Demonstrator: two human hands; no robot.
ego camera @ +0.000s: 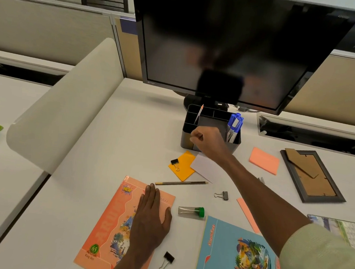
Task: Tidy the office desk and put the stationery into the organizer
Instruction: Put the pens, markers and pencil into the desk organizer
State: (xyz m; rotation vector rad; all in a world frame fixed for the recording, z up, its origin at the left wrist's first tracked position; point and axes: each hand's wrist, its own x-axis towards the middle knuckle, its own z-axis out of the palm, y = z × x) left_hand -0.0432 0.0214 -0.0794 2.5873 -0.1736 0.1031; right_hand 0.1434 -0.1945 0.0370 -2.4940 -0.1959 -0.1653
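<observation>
R hand (206,139) at organizer (232,145), far mid surface, grip clenched, can't tell on what | L hand (151,218) flat on notebook (104,230), holding nothing | pencil (181,183) near-mid: light, stiff, prob rolls, pinch mid-shaft imo

We see the left hand (151,213) lying flat, palm down, fingers together and pointing away, thumb spread to the right. The right arm reaches forward, fully extended, pale sleeve pushed up near the elbow. The right hand (206,139) is curled, fingers closed in a loose fist, knuckles up; any contents hidden.
</observation>
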